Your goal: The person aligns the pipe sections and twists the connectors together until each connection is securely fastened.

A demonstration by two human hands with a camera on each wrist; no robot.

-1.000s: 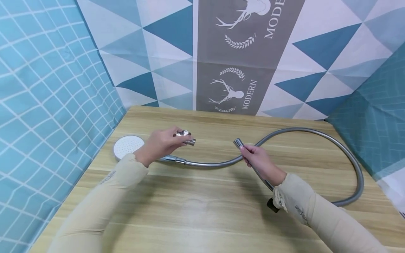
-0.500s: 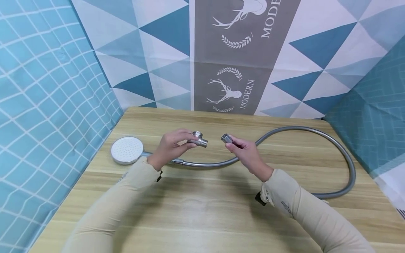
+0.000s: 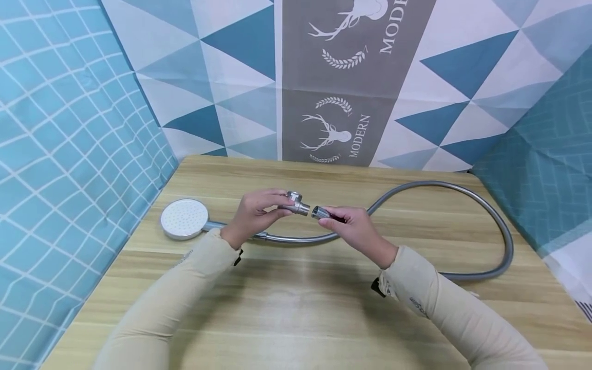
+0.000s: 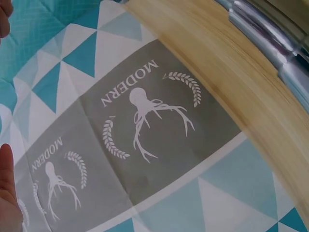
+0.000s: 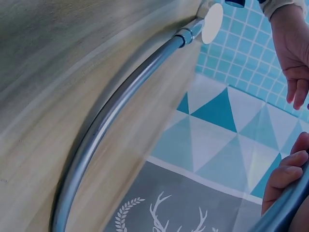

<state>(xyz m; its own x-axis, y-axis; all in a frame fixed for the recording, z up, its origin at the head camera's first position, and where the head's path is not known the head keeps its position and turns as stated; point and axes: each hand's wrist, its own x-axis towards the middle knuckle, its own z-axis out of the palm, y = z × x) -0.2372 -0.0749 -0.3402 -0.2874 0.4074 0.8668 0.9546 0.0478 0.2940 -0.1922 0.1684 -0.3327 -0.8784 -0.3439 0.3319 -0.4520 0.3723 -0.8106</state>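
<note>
In the head view my left hand point(image 3: 256, 211) pinches a small chrome valve fitting point(image 3: 299, 205) between thumb and fingers, its outlet pointing right. Facing it closely is the chrome end connector point(image 3: 320, 212) of a shower hose, with a slim gap between the two. My right hand point(image 3: 353, 226) grips that connector, and part of it is hidden by the fingers. Both hands are raised above the wooden table. In the right wrist view, curled fingers of the right hand point(image 5: 285, 176) lie around the hose point(image 5: 289, 205). The left wrist view cuts off most of the left hand point(image 4: 8, 193).
A round white shower head point(image 3: 184, 219) lies at the left of the wooden table point(image 3: 277, 318). Its grey metal hose point(image 3: 300, 240) runs right and loops wide across the table point(image 3: 509, 241). Patterned wall coverings point(image 3: 245, 77) stand behind and on both sides.
Both hands have come together: the left moved right with the valve fitting, the right moved left with the hose connector. The gap between the parts has narrowed, and the hose loop shifted slightly left.
</note>
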